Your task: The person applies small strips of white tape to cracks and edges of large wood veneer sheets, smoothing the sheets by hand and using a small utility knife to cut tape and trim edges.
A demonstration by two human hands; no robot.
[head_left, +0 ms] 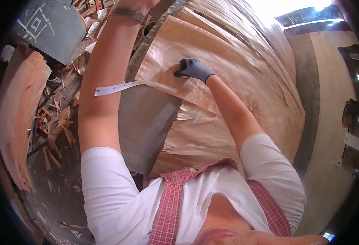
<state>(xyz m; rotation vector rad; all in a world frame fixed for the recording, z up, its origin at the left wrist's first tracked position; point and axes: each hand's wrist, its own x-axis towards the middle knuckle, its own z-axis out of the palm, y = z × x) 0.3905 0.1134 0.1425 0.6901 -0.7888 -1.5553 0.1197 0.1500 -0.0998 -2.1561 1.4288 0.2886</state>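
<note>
My right hand [193, 69], in a grey-blue glove with dark fingertips, is over a thin tan wood veneer sheet [236, 77]. Its fingers are closed together, and a small thin dark tip pokes out beside them; I cannot make out what it belongs to. My left arm reaches far forward, so only the bare wrist and the edge of my left hand [144, 3] show at the top; its fingers are out of the picture. A white strip with holes [120, 87] lies across my left forearm and runs onto the veneer.
More veneer sheets [200, 139] lie nearer me, beside a dark grey flat surface [144, 122]. Torn veneer scraps [57, 122] litter the floor at left, near a stack of veneer [18, 118] and a grey panel [51, 30]. A pale board [334, 98] runs along the right.
</note>
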